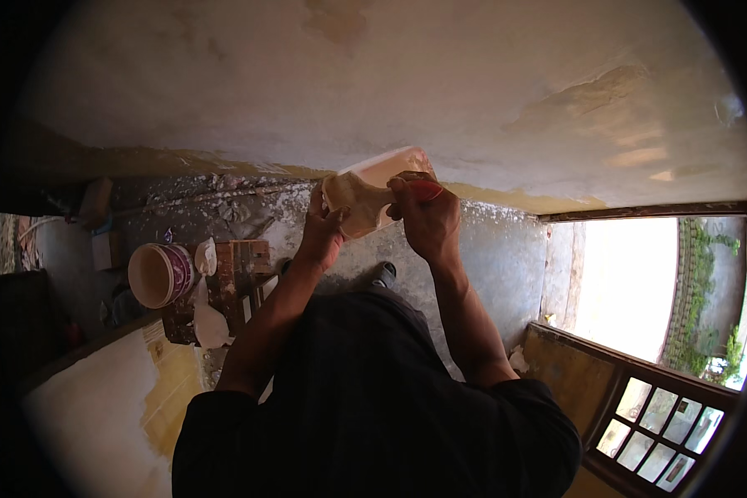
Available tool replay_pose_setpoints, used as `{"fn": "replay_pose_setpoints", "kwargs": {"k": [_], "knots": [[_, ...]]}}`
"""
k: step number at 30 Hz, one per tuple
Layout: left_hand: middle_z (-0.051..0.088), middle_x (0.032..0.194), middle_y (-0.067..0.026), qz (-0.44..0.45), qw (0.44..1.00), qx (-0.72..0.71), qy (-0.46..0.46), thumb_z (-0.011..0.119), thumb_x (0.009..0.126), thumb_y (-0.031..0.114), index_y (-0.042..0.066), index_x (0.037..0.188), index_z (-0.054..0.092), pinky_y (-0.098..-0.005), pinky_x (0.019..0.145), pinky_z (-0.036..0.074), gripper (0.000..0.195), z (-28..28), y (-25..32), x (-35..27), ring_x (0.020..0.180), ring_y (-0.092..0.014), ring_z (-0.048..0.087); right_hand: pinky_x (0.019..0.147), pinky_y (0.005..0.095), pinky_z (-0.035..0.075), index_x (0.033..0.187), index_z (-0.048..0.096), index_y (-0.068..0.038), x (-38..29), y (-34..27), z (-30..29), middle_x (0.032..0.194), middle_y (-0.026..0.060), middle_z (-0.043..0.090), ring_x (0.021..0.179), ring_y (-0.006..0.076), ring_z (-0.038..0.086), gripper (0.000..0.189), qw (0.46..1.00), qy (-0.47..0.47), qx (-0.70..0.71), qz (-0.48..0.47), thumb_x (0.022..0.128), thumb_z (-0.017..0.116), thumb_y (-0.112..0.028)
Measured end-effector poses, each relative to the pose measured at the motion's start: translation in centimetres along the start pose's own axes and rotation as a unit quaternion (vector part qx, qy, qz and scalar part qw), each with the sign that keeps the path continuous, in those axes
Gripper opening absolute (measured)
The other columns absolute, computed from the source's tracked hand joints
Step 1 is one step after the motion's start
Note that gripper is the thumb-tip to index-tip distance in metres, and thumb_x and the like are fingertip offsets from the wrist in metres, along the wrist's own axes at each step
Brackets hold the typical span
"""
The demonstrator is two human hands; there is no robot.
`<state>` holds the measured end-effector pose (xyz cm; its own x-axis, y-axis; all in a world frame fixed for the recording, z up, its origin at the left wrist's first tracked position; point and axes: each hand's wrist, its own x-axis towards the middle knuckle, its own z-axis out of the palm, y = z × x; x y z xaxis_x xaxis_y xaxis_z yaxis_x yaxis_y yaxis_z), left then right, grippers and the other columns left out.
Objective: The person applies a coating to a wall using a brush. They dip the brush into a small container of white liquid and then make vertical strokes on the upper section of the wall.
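My left hand (pixel 325 231) grips the near left edge of a shallow, pale plastic container (pixel 389 163), tilted in front of me close to the wall. In my right hand (pixel 426 215) is a putty knife with a red handle (pixel 426 189). Its wide blade (pixel 358 196), coated with beige paste, lies over the container's left part, near my left thumb. The right fingers pinch the tool where blade and handle meet. My hands partly hide both the container and the knife.
A plastered wall (pixel 373 93) with yellowish patches rises ahead. To the left, a paint bucket (pixel 162 275) and whitish pieces sit on a stained wooden stand (pixel 227 267). Rubble lies along the wall's foot. A doorway (pixel 629 280) and a paned door (pixel 660 429) are on the right.
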<state>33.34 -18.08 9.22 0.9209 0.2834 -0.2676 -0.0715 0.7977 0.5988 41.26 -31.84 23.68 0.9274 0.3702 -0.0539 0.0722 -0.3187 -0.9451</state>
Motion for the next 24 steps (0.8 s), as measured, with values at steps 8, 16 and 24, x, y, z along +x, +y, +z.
{"fn": "replay_pose_setpoints", "kwargs": {"k": [8,16,24], "knots": [[0.052,0.131,-0.0101,0.014,1.0,0.021,-0.014,0.069,0.084,0.014,0.014,0.141,0.035,-0.0509,0.093,0.057,0.067,0.0,1.0,-0.2,0.12,-0.029,0.057,0.071,0.0287,0.056,0.103,0.069,0.004,0.6,1.3,-4.3,0.095,0.0148,0.072,0.082,0.0162,0.07,0.026,0.993,-0.036,0.056,-0.096,0.087,0.075,-0.015],[0.052,0.132,-0.0156,0.046,0.997,0.06,-0.033,0.074,0.082,0.035,0.011,0.141,0.036,-0.0524,0.08,0.062,0.074,-0.2,1.6,0.1,0.115,-0.034,0.061,0.079,0.0324,0.058,0.098,0.071,-0.002,-0.5,2.0,-4.6,0.104,0.0123,0.071,0.093,0.0234,0.071,0.023,0.958,-0.119,-0.107,-0.24,0.077,0.08,-0.005],[0.053,0.131,-0.016,0.046,0.997,0.045,-0.041,0.066,0.08,0.016,0.008,0.144,0.034,-0.0472,0.09,0.058,0.073,-0.7,2.7,0.4,0.117,-0.031,0.06,0.076,0.0345,0.059,0.092,0.073,-0.003,-0.5,4.5,-3.3,0.1,0.0108,0.071,0.09,0.0252,0.071,0.023,0.888,-0.082,-0.152,-0.427,0.07,0.079,0.003]]}}
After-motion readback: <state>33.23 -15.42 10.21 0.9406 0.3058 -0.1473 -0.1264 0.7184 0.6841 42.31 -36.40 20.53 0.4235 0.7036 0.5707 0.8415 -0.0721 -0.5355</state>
